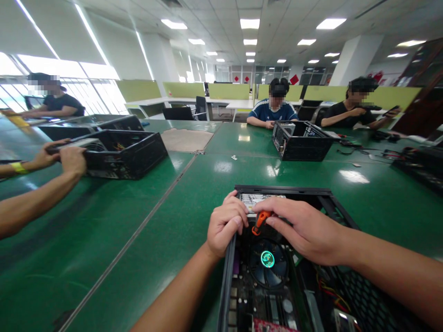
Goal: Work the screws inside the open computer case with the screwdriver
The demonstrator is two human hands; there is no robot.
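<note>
An open black computer case (321, 196) lies on the green table in front of me, its motherboard and round cooling fan (268, 260) exposed. My left hand (224, 226) is closed over the case's left wall near the far corner. My right hand (304, 228) reaches in from the right and is closed on an orange-handled screwdriver (260, 221) held upright above the fan. A silver drive (258, 199) sits just beyond both hands inside the case.
To my left, another person's hands (65, 157) rest on a second open case (124, 152). A third case (301, 140) stands across the table before two seated people. Small loose parts (234, 157) lie on the green table (104, 240). Cables and tools lie at far right.
</note>
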